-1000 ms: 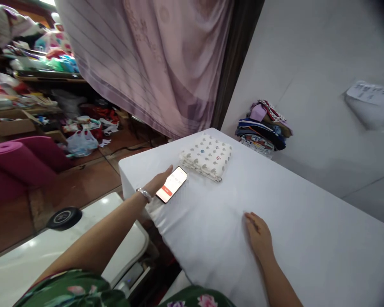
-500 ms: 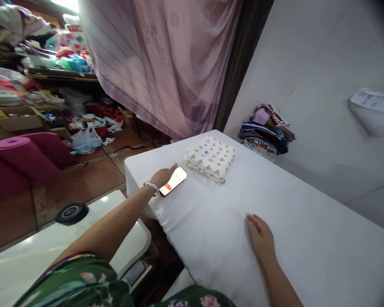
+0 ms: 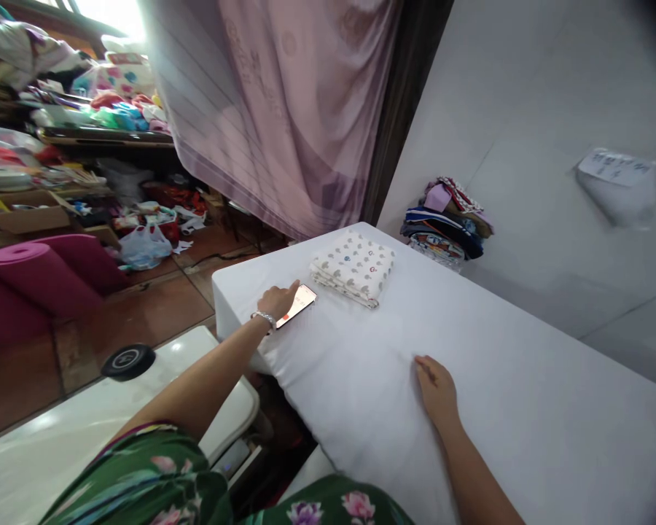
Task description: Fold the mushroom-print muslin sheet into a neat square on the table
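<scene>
A phone [image 3: 298, 302] with a lit screen lies at the near left edge of the white-covered table [image 3: 503, 350]. My left hand [image 3: 278, 300], a bracelet at its wrist, is closed over the phone's left side, the thumb along the upper edge and the other fingers mostly hidden. Just beyond the phone is a folded white cloth with small grey, blue and red prints [image 3: 355, 268]. On the white cover to the right rests my right hand [image 3: 436, 386], its fingers curled together, with nothing visible in them.
At lower left a white lidded surface [image 3: 197, 386] bears a round black object [image 3: 128, 362]. Folded clothes [image 3: 445, 222] are stacked by the wall. A pink curtain [image 3: 306, 109] hangs behind the table. Rolled pink mats [image 3: 33, 284] and a plastic bag [image 3: 146, 246] stand on the tiled floor.
The view has shifted slightly. My left hand covers a little more of the phone's near side. My right hand stays curled on the white cover.
</scene>
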Available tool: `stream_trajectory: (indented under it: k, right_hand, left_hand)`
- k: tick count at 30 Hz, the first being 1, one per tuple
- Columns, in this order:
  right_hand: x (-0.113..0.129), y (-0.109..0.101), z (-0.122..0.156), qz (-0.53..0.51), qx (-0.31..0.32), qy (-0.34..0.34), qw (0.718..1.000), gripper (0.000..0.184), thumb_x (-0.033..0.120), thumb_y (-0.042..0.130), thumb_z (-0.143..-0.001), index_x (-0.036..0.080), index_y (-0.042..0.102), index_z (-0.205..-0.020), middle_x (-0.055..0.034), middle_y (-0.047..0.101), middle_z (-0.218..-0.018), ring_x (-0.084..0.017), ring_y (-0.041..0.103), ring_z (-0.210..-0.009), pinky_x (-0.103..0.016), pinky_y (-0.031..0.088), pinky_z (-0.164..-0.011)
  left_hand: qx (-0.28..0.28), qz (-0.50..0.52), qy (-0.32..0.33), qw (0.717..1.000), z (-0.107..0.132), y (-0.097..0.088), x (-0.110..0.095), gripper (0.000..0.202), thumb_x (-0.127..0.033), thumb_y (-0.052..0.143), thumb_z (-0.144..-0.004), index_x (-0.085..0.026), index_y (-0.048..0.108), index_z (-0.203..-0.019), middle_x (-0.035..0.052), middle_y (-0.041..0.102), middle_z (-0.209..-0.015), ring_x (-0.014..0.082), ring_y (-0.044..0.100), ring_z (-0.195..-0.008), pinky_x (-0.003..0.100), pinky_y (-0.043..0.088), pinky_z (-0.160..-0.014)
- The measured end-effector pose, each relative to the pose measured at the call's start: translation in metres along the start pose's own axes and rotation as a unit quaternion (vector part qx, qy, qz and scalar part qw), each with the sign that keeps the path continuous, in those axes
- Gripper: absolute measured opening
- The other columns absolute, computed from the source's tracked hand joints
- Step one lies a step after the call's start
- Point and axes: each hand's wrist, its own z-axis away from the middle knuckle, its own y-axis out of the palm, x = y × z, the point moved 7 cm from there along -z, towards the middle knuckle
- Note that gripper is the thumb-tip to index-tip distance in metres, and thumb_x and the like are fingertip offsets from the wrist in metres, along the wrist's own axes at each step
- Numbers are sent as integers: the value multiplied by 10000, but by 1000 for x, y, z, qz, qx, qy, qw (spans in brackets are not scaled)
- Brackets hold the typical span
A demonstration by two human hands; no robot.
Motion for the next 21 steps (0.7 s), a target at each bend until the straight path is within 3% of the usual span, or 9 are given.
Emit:
stream_trajectory:
  k: [3,7,11,15,18,21]
  right_hand:
    - [4,0,-1,-1,-4,-22,1000,344,410,459,-775,211,699,-920,-77,678,-1016,-251,567,-1045,-438,391,-960]
    - [7,2,-1,9,-13,-32,999,335,387,449,-777,214,698,-918,-73,682,-1002,-238,582,-1017,-423,409,-940]
    - [9,2,-1,24,-19,-36,999,320,349,444,-778,218,698,-922,-67,685,-996,-236,577,-1032,-423,399,-949]
    - [14,3,-1,25,-14,-40,999,301,317,442,-789,233,694,-932,-46,690,-985,-230,570,-1047,-419,386,-958]
    - [18,3,-1,25,-13,-40,999,297,287,439,-788,235,692,-935,-37,691,-989,-230,565,-1058,-419,375,-966]
    - [21,2,-1,22,-12,-39,999,289,267,444,-782,239,693,-926,-30,692,-989,-230,565,-1055,-420,369,-971]
  left_hand:
    - [-4,-2,-37,999,2,-5,0,738,-656,103,-819,-226,664,-1030,200,608,-1065,384,553,-1001,485,418,-760]
    - [-58,12,5,998,4,-12,-24,695,-637,160,-838,-189,628,-1089,182,564,-1184,359,503,-1103,484,393,-864]
    - [-138,-6,167,976,15,-8,-84,605,-548,393,-820,-150,488,-1266,160,475,-1322,314,412,-1218,443,340,-975]
    - [-143,-61,336,929,32,16,-153,624,-437,514,-789,-178,394,-1344,126,346,-1442,302,256,-1336,466,199,-1072]
    - [-119,-79,385,912,29,35,-188,631,-395,541,-780,-207,370,-1357,106,307,-1469,293,206,-1363,488,108,-1097]
    - [-82,-91,376,919,14,48,-205,645,-398,574,-758,-224,378,-1347,110,350,-1446,299,242,-1348,508,94,-1091]
